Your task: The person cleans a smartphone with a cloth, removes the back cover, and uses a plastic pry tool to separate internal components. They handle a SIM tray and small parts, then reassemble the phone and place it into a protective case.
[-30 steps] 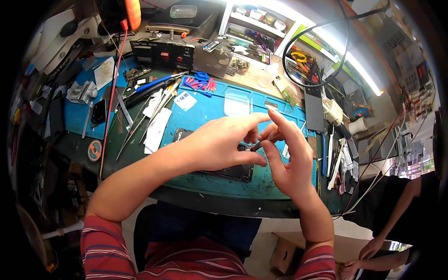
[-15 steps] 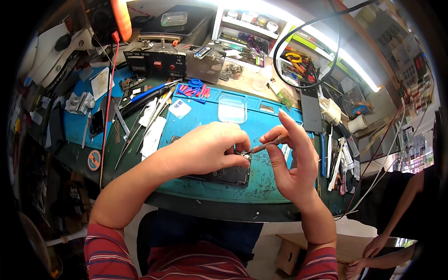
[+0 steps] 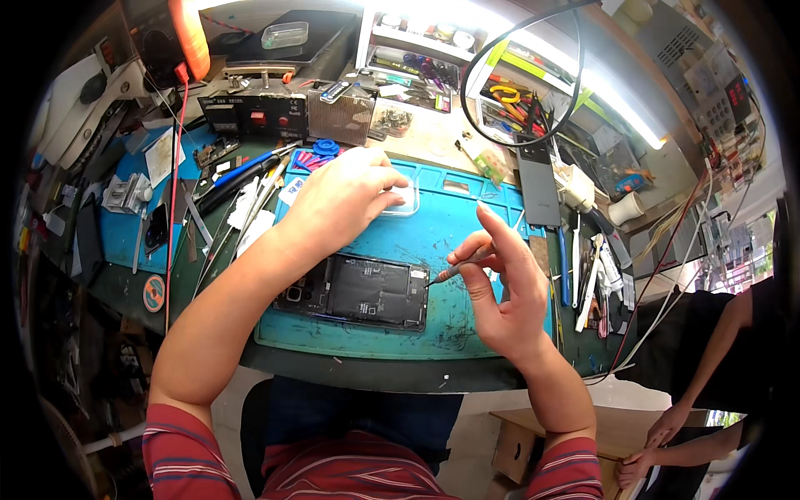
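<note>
An opened smartphone point(image 3: 377, 293) lies on the blue work mat point(image 3: 333, 343), its dark battery and inner parts bare and its camera end to the left. In my right hand point(image 3: 510, 300) a slim screwdriver point(image 3: 452, 271) is pinched between thumb and fingers. Its thin tip reaches the phone's right end; whether it touches is too fine to tell. Beyond the phone, my left hand point(image 3: 354, 193) is at a clear plastic tray point(image 3: 406, 208), thumb and fingers curled in a pinch over its left part. Anything between those fingertips is too small to make out.
Tweezers and pens point(image 3: 250, 175) lie left of the mat, near a solder spool point(image 3: 154, 293). A dark flat panel point(image 3: 538, 187) stands at the back right, with several tools point(image 3: 596, 283) beside it. A black cable point(image 3: 475, 125) loops overhead. Another person's hands point(image 3: 654, 446) show at lower right.
My left hand has left the phone's right end and moved up and left to the clear tray, uncovering the phone. My right hand still holds the screwdriver by the phone. The whole view has shifted slightly.
</note>
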Tool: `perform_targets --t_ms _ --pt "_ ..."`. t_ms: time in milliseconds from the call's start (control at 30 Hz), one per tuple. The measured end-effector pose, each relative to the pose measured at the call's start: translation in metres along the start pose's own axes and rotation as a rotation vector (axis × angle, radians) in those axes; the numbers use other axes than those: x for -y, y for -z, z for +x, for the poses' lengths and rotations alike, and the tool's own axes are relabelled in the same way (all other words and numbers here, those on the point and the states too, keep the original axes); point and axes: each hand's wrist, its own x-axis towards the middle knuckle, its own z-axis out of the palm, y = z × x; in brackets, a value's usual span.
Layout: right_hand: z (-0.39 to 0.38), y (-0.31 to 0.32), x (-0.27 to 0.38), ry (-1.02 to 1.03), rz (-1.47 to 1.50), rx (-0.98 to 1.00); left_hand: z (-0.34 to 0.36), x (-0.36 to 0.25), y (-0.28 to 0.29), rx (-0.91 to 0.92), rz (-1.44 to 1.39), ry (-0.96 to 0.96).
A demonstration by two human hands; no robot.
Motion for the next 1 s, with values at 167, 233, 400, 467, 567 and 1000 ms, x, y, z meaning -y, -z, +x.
perform_targets --t_ms 167,233,400,467,567,1000 --pt "0.001 0.001 -0.002 -0.017 -0.022 0.025 0.000 -0.012 0.010 0.145 -0.251 0.080" --pt "0.002 0.004 -0.001 -0.009 -0.028 0.070 -0.004 -0.024 0.018 0.304 -0.448 0.130" --pt "0.018 0.008 0.018 0.210 -0.255 0.066 -0.017 -0.056 0.021 0.487 -0.796 0.130" --pt "0.017 0.008 0.019 0.167 -0.278 0.045 -0.016 -0.060 0.017 0.460 -0.804 0.090" --pt "0.017 0.007 0.022 0.102 -0.233 0.077 -0.021 -0.059 0.004 0.326 -0.685 0.072" --pt "0.011 -0.003 0.017 -0.091 -0.027 0.045 -0.018 -0.061 0.004 0.263 -0.610 0.055"
